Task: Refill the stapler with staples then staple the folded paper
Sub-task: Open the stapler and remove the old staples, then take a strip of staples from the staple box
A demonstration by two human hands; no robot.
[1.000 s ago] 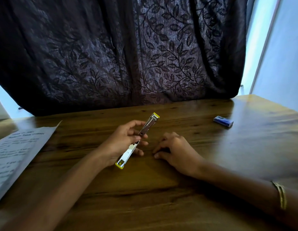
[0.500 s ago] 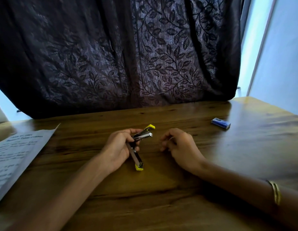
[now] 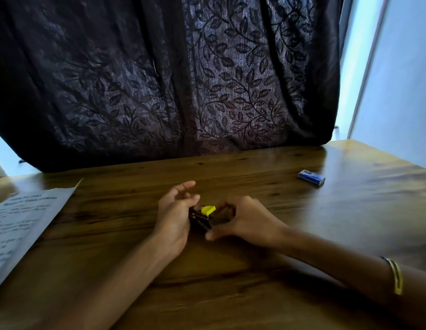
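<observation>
Your hands meet at the middle of the counter [image 3: 255,294] around the stapler [image 3: 203,215]. Your left hand [image 3: 175,215] curls against its near-left side and holds it, index finger lifted free above. Your right hand [image 3: 245,220] closes in from the other side, fingers bent at the stapler's far end and thumb low along the near edge; whether those fingers pinch a strip of staples or only the stapler itself is hidden, so you cannot tell from this view.

Only a yellow tip and a dark stretch of the stapler's body show between your palms, so it is unclear whether the magazine is open or shut.

As for progress, you look to be in the refill step, with no sign that it is finished. The paper [image 3: 23,225], printed and with a fold suggested at its corner, lies at the left edge, well apart from your hands and seemingly unstapled; that whole step is left.

A small blue box [image 3: 311,177], probably the staple box, sits far right. Its contents are not visible.
</observation>
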